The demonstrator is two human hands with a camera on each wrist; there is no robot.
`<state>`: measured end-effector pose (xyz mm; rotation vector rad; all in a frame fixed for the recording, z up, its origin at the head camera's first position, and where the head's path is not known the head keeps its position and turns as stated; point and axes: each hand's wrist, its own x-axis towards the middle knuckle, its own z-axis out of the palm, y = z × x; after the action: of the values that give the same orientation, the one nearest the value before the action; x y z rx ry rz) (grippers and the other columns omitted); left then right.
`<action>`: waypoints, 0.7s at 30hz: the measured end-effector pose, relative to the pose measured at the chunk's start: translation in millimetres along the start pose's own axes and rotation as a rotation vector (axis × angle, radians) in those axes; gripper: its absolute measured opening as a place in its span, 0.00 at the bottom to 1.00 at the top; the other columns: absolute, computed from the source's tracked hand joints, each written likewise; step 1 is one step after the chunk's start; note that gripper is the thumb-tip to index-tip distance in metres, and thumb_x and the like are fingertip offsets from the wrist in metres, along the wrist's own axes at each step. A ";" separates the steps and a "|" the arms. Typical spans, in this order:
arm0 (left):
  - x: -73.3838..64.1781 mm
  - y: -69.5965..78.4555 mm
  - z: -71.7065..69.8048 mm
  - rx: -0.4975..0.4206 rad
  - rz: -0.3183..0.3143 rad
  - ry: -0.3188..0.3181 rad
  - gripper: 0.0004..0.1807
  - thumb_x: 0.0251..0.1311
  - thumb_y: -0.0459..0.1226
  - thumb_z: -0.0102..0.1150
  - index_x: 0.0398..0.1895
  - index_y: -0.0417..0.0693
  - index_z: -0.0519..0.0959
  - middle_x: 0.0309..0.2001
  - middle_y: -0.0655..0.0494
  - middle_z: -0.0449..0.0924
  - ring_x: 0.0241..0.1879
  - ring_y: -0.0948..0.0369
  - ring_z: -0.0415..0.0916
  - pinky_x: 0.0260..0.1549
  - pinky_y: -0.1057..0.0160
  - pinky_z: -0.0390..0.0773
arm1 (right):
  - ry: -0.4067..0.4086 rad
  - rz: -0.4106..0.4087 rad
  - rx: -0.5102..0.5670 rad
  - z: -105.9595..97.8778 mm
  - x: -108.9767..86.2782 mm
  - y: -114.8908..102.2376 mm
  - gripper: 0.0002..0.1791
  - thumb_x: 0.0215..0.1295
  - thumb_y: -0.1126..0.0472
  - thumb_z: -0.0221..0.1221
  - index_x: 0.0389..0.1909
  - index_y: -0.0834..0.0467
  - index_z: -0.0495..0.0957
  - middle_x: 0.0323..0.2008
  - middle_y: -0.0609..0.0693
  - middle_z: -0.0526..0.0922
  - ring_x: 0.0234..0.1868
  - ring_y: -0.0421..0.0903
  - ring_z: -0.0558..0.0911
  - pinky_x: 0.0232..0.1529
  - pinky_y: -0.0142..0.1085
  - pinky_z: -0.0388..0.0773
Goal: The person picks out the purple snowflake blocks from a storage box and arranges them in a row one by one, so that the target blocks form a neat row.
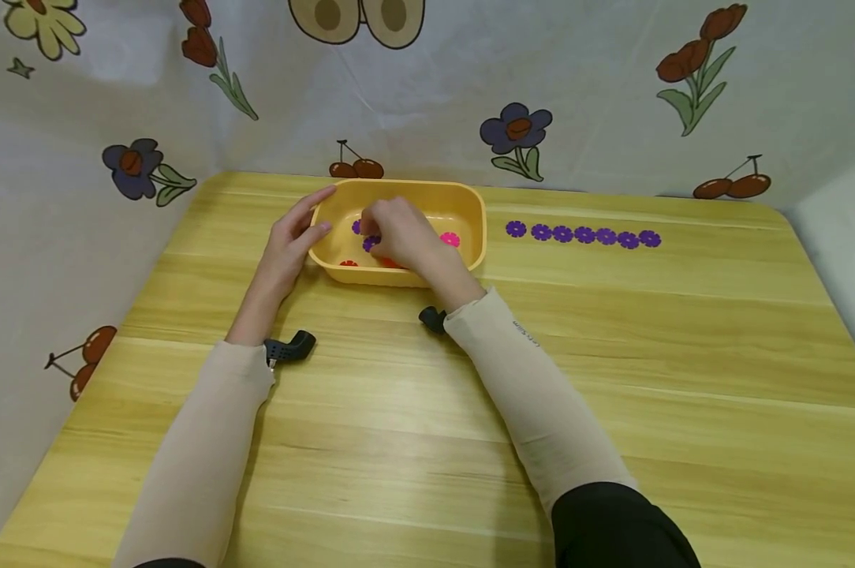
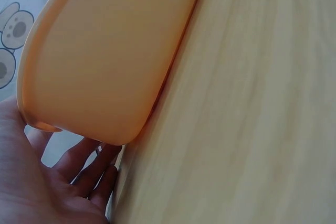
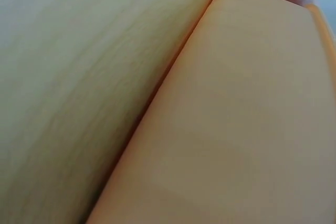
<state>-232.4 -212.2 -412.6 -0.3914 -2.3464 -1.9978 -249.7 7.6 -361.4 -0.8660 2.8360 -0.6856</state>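
A yellow plastic basin [image 1: 413, 278] stands near the table's back edge. At its left end my left hand [image 1: 285, 241] grips the rim, thumb over the edge and the other fingers around the outside; the left wrist view shows the same left hand [image 2: 58, 182] against the wall. My right hand [image 1: 402, 233] reaches inside with bent fingers, its fingertips at a purple flower-shaped piece [image 1: 371, 244]. Whether they pinch it is hidden. Around them lie another purple piece [image 1: 356, 227], a pink piece [image 1: 450, 239] and red pieces [image 1: 349, 263]. The right wrist view shows mostly the basin's outer wall [image 3: 226, 114].
To the right of the basin, several purple flower-shaped pieces [image 1: 584, 234] lie in a row on the wooden table [image 1: 371, 442]. A patterned cloth [image 1: 427, 95] hangs behind the table's back edge. Dark camera mounts [image 1: 293, 346] jut out from both wrists.
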 end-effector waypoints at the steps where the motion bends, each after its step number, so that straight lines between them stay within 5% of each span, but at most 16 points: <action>1: -0.1 -0.1 0.1 -0.002 0.000 0.001 0.28 0.77 0.32 0.54 0.77 0.59 0.72 0.77 0.47 0.70 0.70 0.46 0.72 0.57 0.69 0.81 | 0.006 -0.004 -0.004 -0.1 -0.2 0.0 0.09 0.65 0.63 0.72 0.44 0.59 0.87 0.40 0.51 0.88 0.40 0.47 0.79 0.48 0.38 0.81; 13: 0.6 -0.1 1.2 -0.001 -0.001 0.002 0.28 0.76 0.35 0.56 0.77 0.59 0.73 0.74 0.46 0.73 0.65 0.50 0.76 0.54 0.70 0.82 | 0.037 -0.006 -0.002 -12.4 -7.7 -3.2 0.13 0.62 0.60 0.74 0.46 0.56 0.87 0.41 0.49 0.87 0.41 0.46 0.79 0.48 0.36 0.80; 21: -0.5 0.2 -0.1 0.021 -0.006 0.005 0.28 0.76 0.35 0.56 0.77 0.61 0.72 0.77 0.51 0.70 0.71 0.49 0.72 0.58 0.69 0.81 | 0.071 -0.024 0.089 -26.1 -24.5 0.1 0.15 0.60 0.64 0.74 0.47 0.58 0.86 0.44 0.51 0.88 0.47 0.48 0.83 0.54 0.36 0.81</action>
<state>-231.9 -212.4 -412.5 -0.3775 -2.3665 -1.9727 -235.0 31.4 -338.9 -0.8797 2.8359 -0.8544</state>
